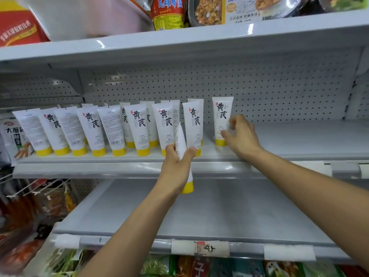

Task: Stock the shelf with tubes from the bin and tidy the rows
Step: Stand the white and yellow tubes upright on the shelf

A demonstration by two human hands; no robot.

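Several white tubes with yellow caps (137, 128) stand cap-down in rows on the middle shelf (299, 136). My left hand (175, 164) is closed around one such tube (182, 140), held upright in front of the shelf edge. My right hand (239, 134) reaches onto the shelf, with its fingers touching the lower right side of the rightmost standing tube (221, 118), which is set apart from the row. Whether those fingers grip it is unclear. The bin is not in view.
The middle shelf is bare to the right of the last tube. A lower grey shelf (209, 212) with price labels on its edge lies below my arms. Food packs sit on the top shelf (199, 37). Snack bags hang at the lower left.
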